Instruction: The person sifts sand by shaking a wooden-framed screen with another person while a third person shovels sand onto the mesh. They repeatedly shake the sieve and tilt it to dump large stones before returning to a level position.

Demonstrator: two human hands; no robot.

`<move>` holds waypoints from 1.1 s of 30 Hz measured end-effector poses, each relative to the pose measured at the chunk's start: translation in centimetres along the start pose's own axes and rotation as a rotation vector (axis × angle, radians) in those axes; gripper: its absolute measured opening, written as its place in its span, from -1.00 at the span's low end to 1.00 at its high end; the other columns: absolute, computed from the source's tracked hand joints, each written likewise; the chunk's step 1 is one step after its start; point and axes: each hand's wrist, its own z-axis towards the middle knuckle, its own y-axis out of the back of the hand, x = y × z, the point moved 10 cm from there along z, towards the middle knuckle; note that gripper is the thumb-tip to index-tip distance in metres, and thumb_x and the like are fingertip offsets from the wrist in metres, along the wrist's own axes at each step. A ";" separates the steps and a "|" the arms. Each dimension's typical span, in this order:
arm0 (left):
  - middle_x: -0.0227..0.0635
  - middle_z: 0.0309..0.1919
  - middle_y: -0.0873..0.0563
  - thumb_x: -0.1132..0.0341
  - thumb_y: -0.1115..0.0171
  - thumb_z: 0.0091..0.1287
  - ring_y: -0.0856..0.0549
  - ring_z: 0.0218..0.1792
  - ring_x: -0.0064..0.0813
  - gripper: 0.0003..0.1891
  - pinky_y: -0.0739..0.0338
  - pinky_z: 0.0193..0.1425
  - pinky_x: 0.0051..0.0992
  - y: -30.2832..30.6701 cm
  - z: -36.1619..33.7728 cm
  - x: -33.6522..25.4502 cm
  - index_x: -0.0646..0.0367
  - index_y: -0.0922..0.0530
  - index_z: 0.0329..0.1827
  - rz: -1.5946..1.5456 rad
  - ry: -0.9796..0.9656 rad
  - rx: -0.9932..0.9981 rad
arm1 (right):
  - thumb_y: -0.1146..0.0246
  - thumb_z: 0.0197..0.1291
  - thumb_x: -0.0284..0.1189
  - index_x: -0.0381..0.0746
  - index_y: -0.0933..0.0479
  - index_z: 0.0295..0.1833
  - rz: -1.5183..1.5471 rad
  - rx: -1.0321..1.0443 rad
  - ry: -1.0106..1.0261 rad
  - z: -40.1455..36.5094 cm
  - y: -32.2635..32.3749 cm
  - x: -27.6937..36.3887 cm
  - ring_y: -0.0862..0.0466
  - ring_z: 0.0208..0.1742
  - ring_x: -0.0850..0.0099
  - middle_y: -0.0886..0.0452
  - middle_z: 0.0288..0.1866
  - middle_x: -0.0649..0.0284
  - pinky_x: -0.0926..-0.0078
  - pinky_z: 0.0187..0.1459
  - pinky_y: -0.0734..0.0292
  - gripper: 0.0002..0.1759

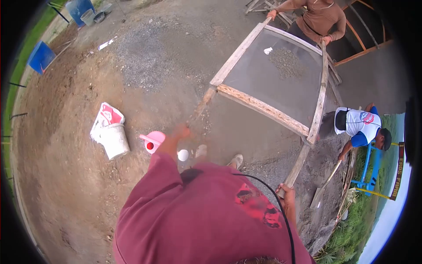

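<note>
A large wooden-framed sieve (263,110) with a fine mesh stretches out in front of me. A heap of gravel (285,64) and a small white scrap (267,51) lie on its mesh. My right hand (288,197) is wrapped round the end of the sieve's right handle. Near the end of the left handle, my left hand (180,131) is smeared by motion, so I cannot make out whether its fingers grip the wood. Across from me, a person in a brown top (318,20) holds the sieve's far end with both hands.
Left of my feet are a pink plastic container (154,141), a white bucket (115,141) and a red-and-white sack (107,116). At right, a bending person in a white-and-blue shirt (360,123) holds a shovel (318,197). Gravel (145,55) and a blue drum (40,57) are farther off.
</note>
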 end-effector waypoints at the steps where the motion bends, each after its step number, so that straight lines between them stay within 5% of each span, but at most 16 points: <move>1: 0.26 0.03 -0.63 0.19 -0.24 0.08 -0.62 0.12 0.14 -0.43 -0.49 0.18 -0.05 6.6 -2.6 1.1 0.40 -0.54 0.12 0.106 -0.006 -0.227 | -0.33 0.05 -0.51 -0.28 -0.42 -0.25 -0.019 0.054 0.045 0.2 -3.6 0.0 -0.59 -0.53 0.34 -0.54 -0.51 0.21 0.32 -0.47 -0.56 -0.78; 2: 0.29 -0.02 -0.64 0.21 -0.22 0.05 -0.63 0.08 0.15 -0.45 -0.50 0.16 -0.07 12.1 -2.2 4.0 0.44 -0.53 0.07 0.042 0.021 -0.266 | -0.33 0.04 -0.53 -0.30 -0.42 -0.25 -0.026 0.101 0.085 0.1 -7.0 -0.3 -0.59 -0.53 0.33 -0.54 -0.51 0.19 0.31 -0.47 -0.56 -0.78; 4: 0.29 0.00 -0.63 0.25 -0.18 0.05 -0.62 0.09 0.15 -0.49 -0.50 0.18 -0.09 25.2 -8.8 -0.3 0.42 -0.53 0.05 0.067 0.125 -0.436 | -0.32 0.04 -0.54 -0.31 -0.42 -0.25 0.060 0.138 0.106 -3.7 -14.9 3.1 -0.60 -0.53 0.32 -0.54 -0.51 0.18 0.30 -0.46 -0.56 -0.79; 7: 0.31 -0.14 -0.67 0.29 -0.23 -0.02 -0.69 -0.04 0.14 -0.52 -0.55 0.04 -0.10 29.2 -6.4 0.9 0.46 -0.60 -0.05 0.241 0.122 -0.410 | -0.30 0.05 -0.56 -0.33 -0.42 -0.27 0.090 0.195 0.097 -4.6 -18.3 6.0 -0.59 -0.53 0.31 -0.54 -0.51 0.18 0.30 -0.47 -0.56 -0.81; 10: 0.29 -0.16 -0.68 0.29 -0.20 0.01 -0.70 -0.02 0.10 -0.57 -0.57 0.05 -0.14 23.7 -0.8 0.7 0.48 -0.64 -0.14 0.241 0.056 -0.458 | -0.28 0.07 -0.54 -0.32 -0.45 -0.29 0.130 0.125 0.031 -0.7 -15.7 3.2 -0.58 -0.55 0.34 -0.53 -0.52 0.21 0.31 -0.51 -0.55 -0.85; 12: 0.28 -0.16 -0.69 0.27 -0.20 0.01 -0.71 -0.02 0.05 -0.52 -0.58 0.08 -0.17 16.7 2.2 -1.4 0.49 -0.61 -0.06 0.151 0.093 -0.178 | -0.28 0.08 -0.52 -0.31 -0.46 -0.30 0.113 0.045 0.019 2.3 -10.4 2.6 -0.56 -0.56 0.35 -0.52 -0.53 0.21 0.31 -0.52 -0.54 -0.86; 19: 0.31 -0.11 -0.66 0.20 -0.18 0.07 -0.67 0.02 0.11 -0.54 -0.56 0.13 -0.15 0.3 3.7 -6.2 0.47 -0.61 -0.11 0.189 -0.105 -0.148 | -0.28 0.07 -0.54 -0.27 -0.45 -0.24 0.099 -0.044 -0.079 4.6 4.6 2.2 -0.56 -0.56 0.35 -0.53 -0.50 0.24 0.32 -0.50 -0.53 -0.85; 33: 0.27 -0.10 -0.67 0.22 -0.30 0.07 -0.68 0.02 0.11 -0.52 -0.59 0.08 -0.14 2.6 -4.5 -14.5 0.44 -0.57 -0.03 0.361 0.000 -0.207 | -0.36 0.11 -0.23 -0.11 -0.47 -0.23 0.175 0.018 -0.258 12.0 9.8 -7.0 -0.57 -0.49 0.40 -0.54 -0.46 0.32 0.33 -0.38 -0.54 -0.74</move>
